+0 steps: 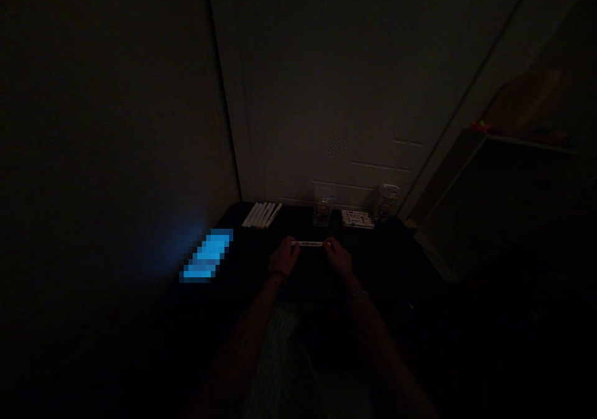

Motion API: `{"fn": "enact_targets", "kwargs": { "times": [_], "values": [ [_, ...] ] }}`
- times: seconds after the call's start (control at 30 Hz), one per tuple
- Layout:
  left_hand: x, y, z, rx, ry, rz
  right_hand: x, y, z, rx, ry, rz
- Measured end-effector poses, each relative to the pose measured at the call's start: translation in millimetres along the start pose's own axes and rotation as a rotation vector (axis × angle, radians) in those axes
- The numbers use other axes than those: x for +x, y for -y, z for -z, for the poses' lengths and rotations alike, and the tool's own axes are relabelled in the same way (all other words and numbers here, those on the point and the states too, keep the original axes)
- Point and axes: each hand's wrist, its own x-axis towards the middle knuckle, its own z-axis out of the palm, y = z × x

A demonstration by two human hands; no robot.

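Note:
The room is very dark. My left hand (283,258) and my right hand (339,258) are held out over a black table (396,251). Between them they hold a white marker pen (310,244) lying crosswise, one end pinched in each hand's fingers. Both hands are closed on its ends. A row of several more white marker pens (262,214) lies side by side at the table's far left.
A glowing blue screen (208,256) lies on the table to the left. A small white printed box (357,219) and two small upright items (323,211) stand by the back wall. A dark shelf unit (489,207) stands to the right.

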Motion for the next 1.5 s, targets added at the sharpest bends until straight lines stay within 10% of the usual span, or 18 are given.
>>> {"fn": "enact_targets", "kwargs": {
  "times": [1.5],
  "values": [
    [1.1, 2.2, -4.7, 0.018, -0.043, -0.020, 1.0, -2.5, -2.2, -0.074, 0.016, -0.023]
  ]
}}
